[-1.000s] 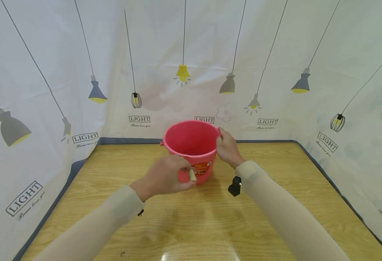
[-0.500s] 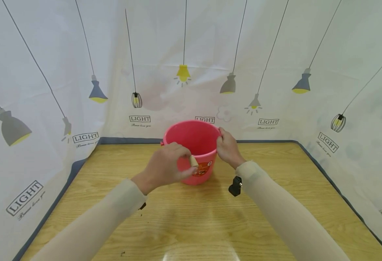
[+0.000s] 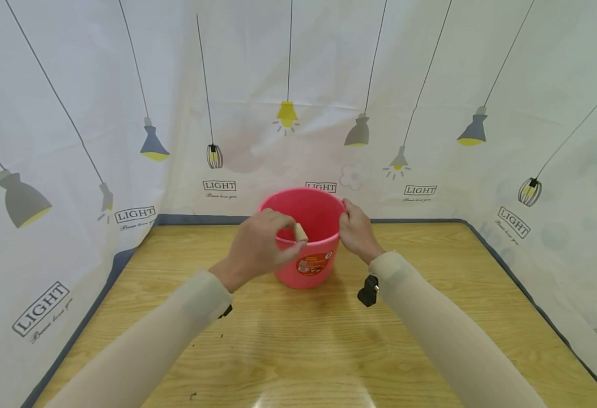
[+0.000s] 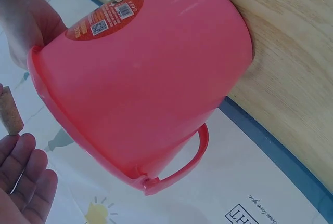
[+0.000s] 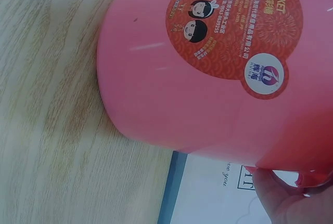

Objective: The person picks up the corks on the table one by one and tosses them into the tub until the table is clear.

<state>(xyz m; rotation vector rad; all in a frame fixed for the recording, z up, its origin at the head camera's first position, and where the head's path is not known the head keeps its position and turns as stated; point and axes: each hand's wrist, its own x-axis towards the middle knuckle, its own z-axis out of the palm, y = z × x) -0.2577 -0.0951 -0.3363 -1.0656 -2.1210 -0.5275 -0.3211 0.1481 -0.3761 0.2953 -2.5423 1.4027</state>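
A pink plastic bucket (image 3: 289,273) stands upright toward the back of the wooden table, its mouth facing up. With thumb and fingers, my left hand (image 3: 258,243) pinches a small tan cork (image 3: 300,232) at the near rim, overlapping the bucket's mouth in the head view. The left wrist view shows the cork (image 4: 10,112) upright at the fingertips (image 4: 26,142), outside the bucket's wall. My right hand (image 3: 357,229) grips the bucket's right rim where the handle joins. The bucket's bottom inside is hidden.
The wooden table (image 3: 288,351) ends in a dark blue border against a white cloth (image 3: 258,68) printed with lamps, which surrounds it on three sides. A black device (image 3: 368,291) hangs under my right wrist. The bucket's handle (image 4: 195,156) droops at its far side.
My left hand has risen and moved forward with the cork, from in front of the bucket's label up to the rim. The right hand and bucket stay put.
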